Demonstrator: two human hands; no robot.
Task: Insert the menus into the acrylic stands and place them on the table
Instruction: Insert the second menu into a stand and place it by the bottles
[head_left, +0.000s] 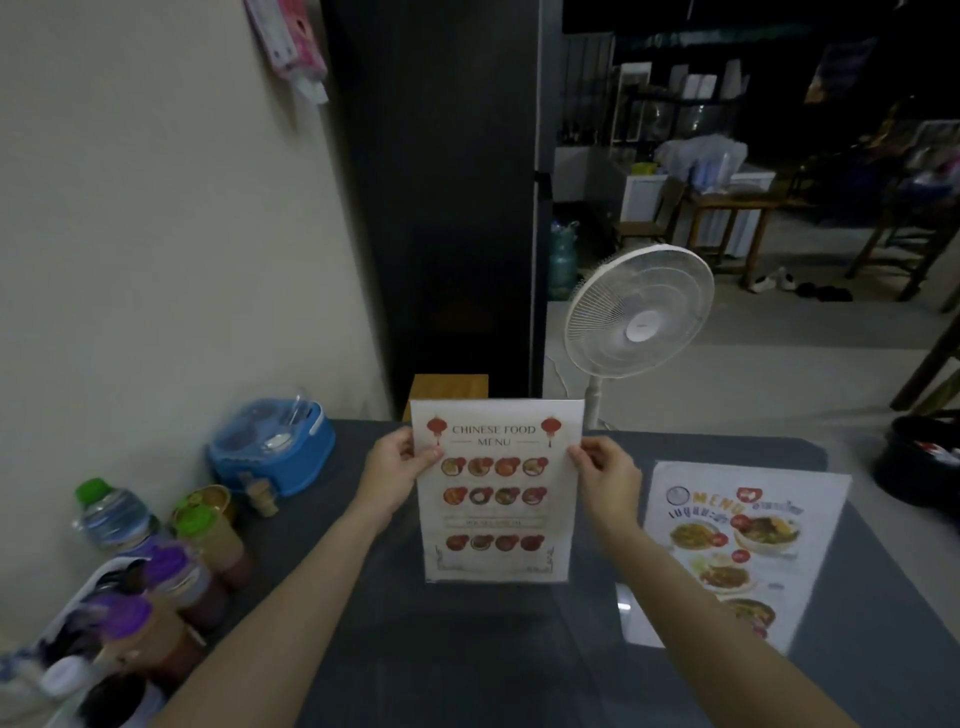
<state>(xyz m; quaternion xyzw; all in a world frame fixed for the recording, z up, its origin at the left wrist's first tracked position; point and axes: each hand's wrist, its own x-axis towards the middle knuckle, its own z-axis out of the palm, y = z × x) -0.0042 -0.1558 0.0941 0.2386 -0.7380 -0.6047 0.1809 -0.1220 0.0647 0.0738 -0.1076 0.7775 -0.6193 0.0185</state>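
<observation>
Fingers (423, 457) of the left hand (392, 467) are pinching the left edge of the Chinese food menu (496, 493), thumb lying over the printed face, while the right hand (605, 473) is pinching the opposite edge the same way. Both are holding the sheet upright at the centre of the frame, its lower edge meeting the dark grey table (467, 665); whether an acrylic stand is already around it is hard to tell, though a faint clear edge is showing along the bottom.

To the right of centre, a second menu (737, 551) is standing tilted on the table in a clear holder, apart from the first. At the lower left, sauce bottles (171, 587) with purple and green caps are crowding a tray, with a water bottle (111, 512) behind them and a blue lidded plastic box (272, 447) further up. Beyond the table, right of centre, a white pedestal fan (639, 312) is standing on the floor, and a dark pillar (441, 208) is rising behind the held sheet.

Red lettering on the held sheet is reading "CHINESE FOOD MENU" between two red lanterns, above rows of round dish photos. The second sheet is showing "MENU" in orange with script too small to read.

Paper is looking matte and cream; the tabletop is smooth and slightly glossy.
</observation>
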